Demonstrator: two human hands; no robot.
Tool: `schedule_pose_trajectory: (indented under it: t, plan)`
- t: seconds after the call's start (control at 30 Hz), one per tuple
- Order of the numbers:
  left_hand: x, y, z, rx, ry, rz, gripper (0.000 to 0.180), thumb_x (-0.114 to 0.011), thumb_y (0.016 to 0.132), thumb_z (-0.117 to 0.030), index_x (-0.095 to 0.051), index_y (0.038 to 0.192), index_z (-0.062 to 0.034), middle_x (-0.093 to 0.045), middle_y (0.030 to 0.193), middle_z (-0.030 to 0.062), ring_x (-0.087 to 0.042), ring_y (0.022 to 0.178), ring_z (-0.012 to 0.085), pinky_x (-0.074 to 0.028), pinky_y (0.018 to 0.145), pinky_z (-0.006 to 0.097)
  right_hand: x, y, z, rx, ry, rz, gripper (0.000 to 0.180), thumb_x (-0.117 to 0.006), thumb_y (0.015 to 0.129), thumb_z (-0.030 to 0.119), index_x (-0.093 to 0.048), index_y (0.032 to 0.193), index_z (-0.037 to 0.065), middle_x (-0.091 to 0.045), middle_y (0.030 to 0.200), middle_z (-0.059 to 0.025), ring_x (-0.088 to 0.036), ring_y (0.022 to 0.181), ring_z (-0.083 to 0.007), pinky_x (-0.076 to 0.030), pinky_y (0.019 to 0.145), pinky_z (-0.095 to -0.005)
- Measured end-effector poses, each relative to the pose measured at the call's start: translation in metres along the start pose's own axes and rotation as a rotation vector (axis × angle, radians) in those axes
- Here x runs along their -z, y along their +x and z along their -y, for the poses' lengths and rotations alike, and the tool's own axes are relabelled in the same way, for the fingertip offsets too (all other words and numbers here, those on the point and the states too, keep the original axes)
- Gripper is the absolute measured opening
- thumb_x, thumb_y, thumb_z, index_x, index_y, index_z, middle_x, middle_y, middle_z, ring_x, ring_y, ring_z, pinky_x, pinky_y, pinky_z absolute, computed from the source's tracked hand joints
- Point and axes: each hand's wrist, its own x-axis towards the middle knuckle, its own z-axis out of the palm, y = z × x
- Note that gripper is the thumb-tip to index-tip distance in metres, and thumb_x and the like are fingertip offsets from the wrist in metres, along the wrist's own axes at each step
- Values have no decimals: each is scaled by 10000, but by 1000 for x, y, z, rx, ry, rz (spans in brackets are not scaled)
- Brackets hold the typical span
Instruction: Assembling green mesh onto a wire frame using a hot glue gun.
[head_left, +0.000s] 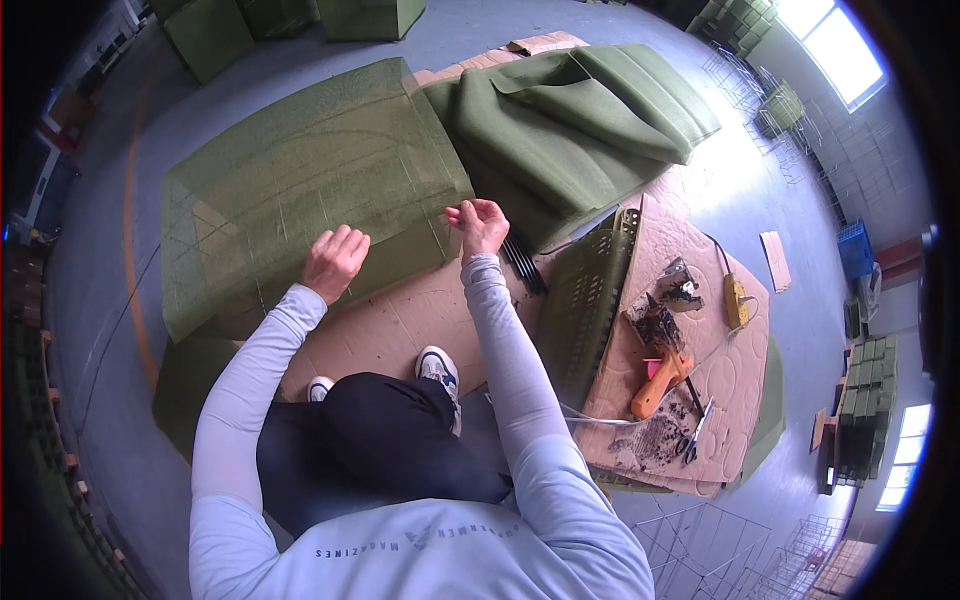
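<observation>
A green fabric-covered wire mesh panel (300, 190) lies flat on brown cardboard (400, 330) on the floor. My left hand (335, 260) rests palm down on the panel's near edge, fingers loosely together. My right hand (480, 225) hovers at the panel's right near corner, fingers curled and pinching at the fabric edge there. Both forearms wear pale blue sleeves. My knees and white shoes (437, 368) show below the panel.
A pile of folded green felt (580, 120) lies beyond my right hand. A green plastic crate (590, 300) stands on edge to the right. An orange glue gun (660, 382), scissors (697, 432) and a yellow power strip (736, 300) lie on quilted cardboard. Wire racks stand at the lower right.
</observation>
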Motion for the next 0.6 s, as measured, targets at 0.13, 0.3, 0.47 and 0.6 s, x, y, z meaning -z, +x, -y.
schedule_pose_trajectory:
  t: [0.13,0.3,0.47,0.6]
  plan:
    - [-4,-3,0,-10,20,39,194,-568,657,-67,-575,842,-10,-465,740,48,-488,718,178,-399,564,293,-2,0,-3,5,-27,6,74,-548,800,-6,-488,832,-35,-575,721,-96,-639,618,-229,-508,474,-250]
    - [-8,-4,0,-8,47,6,92,-577,681,-67,-559,756,-19,-446,722,33,-466,700,161,-387,554,286,-3,0,-6,-1,0,43,91,-509,836,30,-448,853,-35,-561,729,-111,-637,601,-240,-506,448,-259]
    - [-5,-3,-3,65,31,-14,93,-573,678,-69,-557,757,-23,-446,722,32,-472,714,160,-396,564,283,1,-1,9,-168,155,125,123,-512,837,51,-424,895,-11,-540,775,-103,-641,683,-260,-527,528,-277]
    - [-3,-3,-8,116,6,-33,108,-567,671,-74,-554,769,-30,-454,731,31,-478,725,162,-407,577,283,-1,-4,13,-140,257,129,135,-540,819,42,-431,889,5,-551,780,-98,-637,676,-248,-523,568,-266]
